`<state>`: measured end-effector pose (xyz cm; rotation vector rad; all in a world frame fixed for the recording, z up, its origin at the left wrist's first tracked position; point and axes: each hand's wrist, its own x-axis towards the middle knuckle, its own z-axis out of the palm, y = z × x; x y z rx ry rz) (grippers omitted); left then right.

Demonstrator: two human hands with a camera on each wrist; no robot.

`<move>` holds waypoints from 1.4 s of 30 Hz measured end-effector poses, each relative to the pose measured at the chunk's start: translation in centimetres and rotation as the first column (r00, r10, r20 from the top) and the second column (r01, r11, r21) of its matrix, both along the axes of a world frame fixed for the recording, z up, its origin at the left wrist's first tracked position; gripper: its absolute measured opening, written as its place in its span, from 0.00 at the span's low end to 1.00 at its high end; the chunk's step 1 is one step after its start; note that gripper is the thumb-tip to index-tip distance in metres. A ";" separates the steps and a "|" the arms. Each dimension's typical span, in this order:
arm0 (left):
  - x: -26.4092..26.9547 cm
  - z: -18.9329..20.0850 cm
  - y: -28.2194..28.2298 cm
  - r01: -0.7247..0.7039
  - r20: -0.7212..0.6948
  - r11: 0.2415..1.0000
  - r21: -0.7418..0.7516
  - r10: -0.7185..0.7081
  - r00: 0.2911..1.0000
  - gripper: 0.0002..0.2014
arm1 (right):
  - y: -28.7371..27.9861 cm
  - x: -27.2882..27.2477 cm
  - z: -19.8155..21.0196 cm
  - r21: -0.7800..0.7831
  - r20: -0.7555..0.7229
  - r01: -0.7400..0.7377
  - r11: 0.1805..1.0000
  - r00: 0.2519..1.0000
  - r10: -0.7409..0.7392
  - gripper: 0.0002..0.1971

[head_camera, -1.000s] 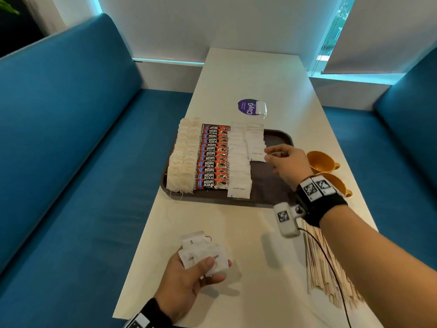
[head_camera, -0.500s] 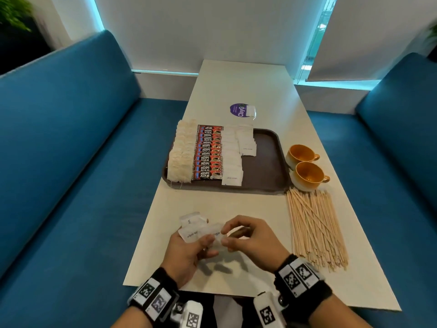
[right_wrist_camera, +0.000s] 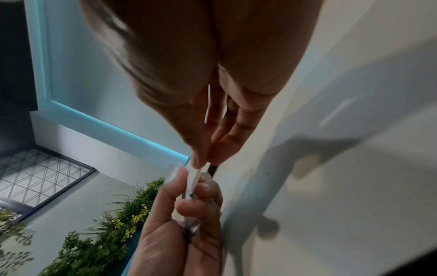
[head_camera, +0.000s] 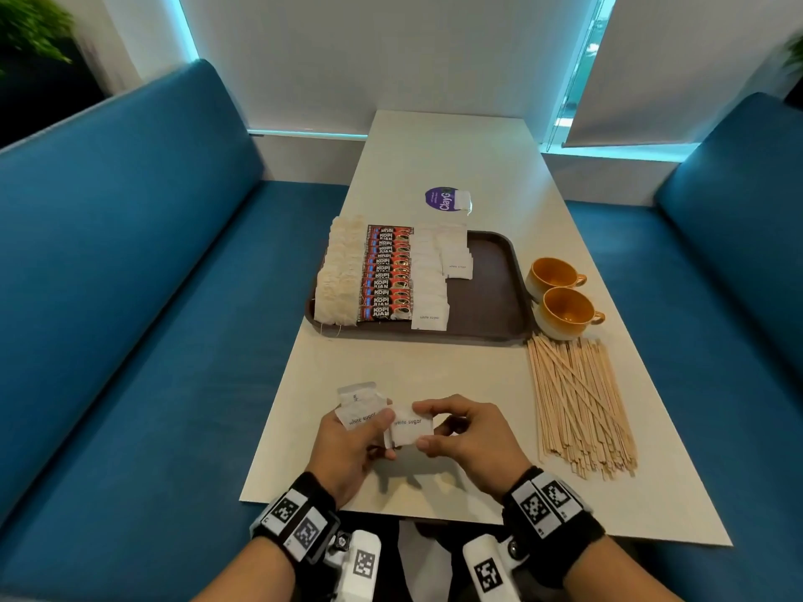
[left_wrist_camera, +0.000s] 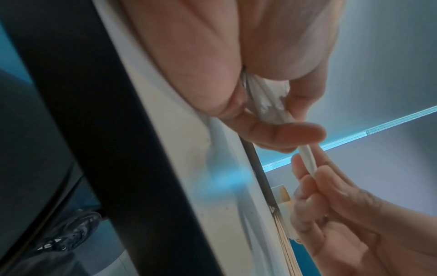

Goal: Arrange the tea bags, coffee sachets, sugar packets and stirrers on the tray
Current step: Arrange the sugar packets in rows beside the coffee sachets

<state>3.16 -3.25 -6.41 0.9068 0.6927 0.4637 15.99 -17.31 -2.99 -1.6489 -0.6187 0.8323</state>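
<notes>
Since half a second ago the right hand [head_camera: 467,436] has closed its pinch on one white paper sugar packet [head_camera: 408,427], now drawn partly clear of the small fan of white sugar packets [head_camera: 360,408] that the left hand [head_camera: 352,445] grips near the front of the pale table [head_camera: 434,367]. The right fingers [head_camera: 434,408] and thumb pinch that single packet by its right edge; the left fingers curl round the remaining stack, thumb pressed on top.

On the brown plastic tray [head_camera: 491,288], the row of white tea bags [head_camera: 341,280], the row of red and black coffee sachets [head_camera: 386,275] and two rows of sugar packets [head_camera: 434,275] already lie side by side, the second sugar row only partly filled. The loose pile of thin wooden stirrers [head_camera: 578,401] is still on the table, right of the hands.

Risks, as I judge them: the packets are thin and slippery, so the pull may drag a second one out, or loosen the left hand's stack so that it spills. Reaching to the tray, the right wrist could brush the two orange ceramic cups [head_camera: 560,297] or scatter the stirrers. A careless drop could knock the overlapped sugar row askew
</notes>
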 end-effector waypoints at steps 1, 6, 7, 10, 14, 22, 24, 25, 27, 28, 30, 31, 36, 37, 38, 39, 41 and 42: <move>0.0 -0.1 0.0 -0.003 -0.006 1.000 -0.009 0.003 1.000 0.11 | -0.1 0.0 -0.1 0.008 0.005 -0.002 1.000 1.000 0.002 0.23; 0.1 -0.1 0.1 -0.032 0.023 0.999 -0.033 0.033 0.999 0.12 | -0.3 0.3 0.0 0.029 0.042 0.030 0.999 0.999 -0.031 0.25; 0.1 0.0 0.1 -0.020 0.025 0.999 -0.030 0.020 0.999 0.14 | -0.4 0.4 0.0 0.029 0.047 0.036 0.999 0.998 -0.037 0.25; -0.1 -0.4 0.0 0.039 0.034 0.999 -0.019 -0.039 0.999 0.26 | -0.6 0.7 0.0 0.018 0.053 0.038 0.999 0.998 -0.039 0.26; -0.2 -0.7 0.1 0.066 0.028 0.998 -0.015 -0.065 0.997 0.25 | -0.5 0.9 -0.2 0.023 0.010 0.048 0.999 0.999 -0.048 0.23; 0.1 -0.4 0.3 0.020 0.084 0.998 -0.061 -0.015 0.996 0.15 | -0.1 2.3 -0.2 0.005 -0.078 0.076 0.997 0.994 -0.075 0.13; 0.0 -0.5 0.7 0.020 0.118 0.993 -0.113 -0.006 0.993 0.19 | 0.2 3.5 0.4 0.013 -0.063 0.103 0.995 0.993 -0.102 0.13; 0.0 -0.5 0.9 0.017 0.131 0.988 -0.156 0.004 0.991 0.22 | 0.5 4.4 0.8 0.009 -0.047 0.119 0.993 0.992 -0.119 0.13; 0.1 -0.4 1.1 0.006 0.145 0.975 -0.224 0.027 0.989 0.23 | 1.4 6.6 1.8 -0.005 -0.002 0.157 0.988 0.988 -0.157 0.13; 0.1 -0.4 1.2 0.008 0.141 0.973 -0.233 0.026 0.990 0.21 | 2.0 7.9 2.2 -0.011 0.022 0.178 0.984 0.984 -0.178 0.13; 0.3 -0.7 1.2 0.023 0.120 0.976 -0.218 0.003 0.993 0.16 | 3.5 11.0 2.9 -0.018 0.051 0.216 0.976 0.975 -0.215 0.12; 0.4 -0.8 1.2 0.036 0.110 0.978 -0.206 -0.013 0.994 0.15 | 4.3 12.6 3.0 -0.016 0.052 0.232 0.972 0.971 -0.231 0.12; 0.5 -0.6 1.2 0.097 0.067 0.979 -0.180 -0.087 0.994 0.23 | 8.6 20.8 2.3 -0.071 0.060 0.258 0.964 0.965 -0.254 0.12; 0.4 -0.5 1.2 0.112 0.064 0.978 -0.178 -0.102 0.993 0.25 | 9.4 22.2 1.9 -0.095 0.054 0.252 0.963 0.967 -0.248 0.12; 0.4 -0.5 1.3 0.124 0.063 0.977 -0.173 -0.114 0.991 0.26 | 10.2 23.4 1.5 -0.115 0.050 0.248 0.962 0.969 -0.243 0.12; 0.4 -0.4 1.3 0.136 0.067 0.977 -0.166 -0.126 0.990 0.27 | 10.8 24.4 1.0 -0.134 0.057 0.244 0.961 0.970 -0.238 0.12; 0.4 -0.4 1.3 0.153 0.083 0.975 -0.158 -0.142 0.986 0.27 | 12.0 25.9 0.2 -0.168 0.100 0.239 0.956 0.969 -0.225 0.12; 0.4 -0.5 1.4 0.158 0.090 0.975 -0.158 -0.145 0.985 0.27 | 12.5 26.4 -0.2 -0.182 0.124 0.237 0.954 0.968 -0.217 0.12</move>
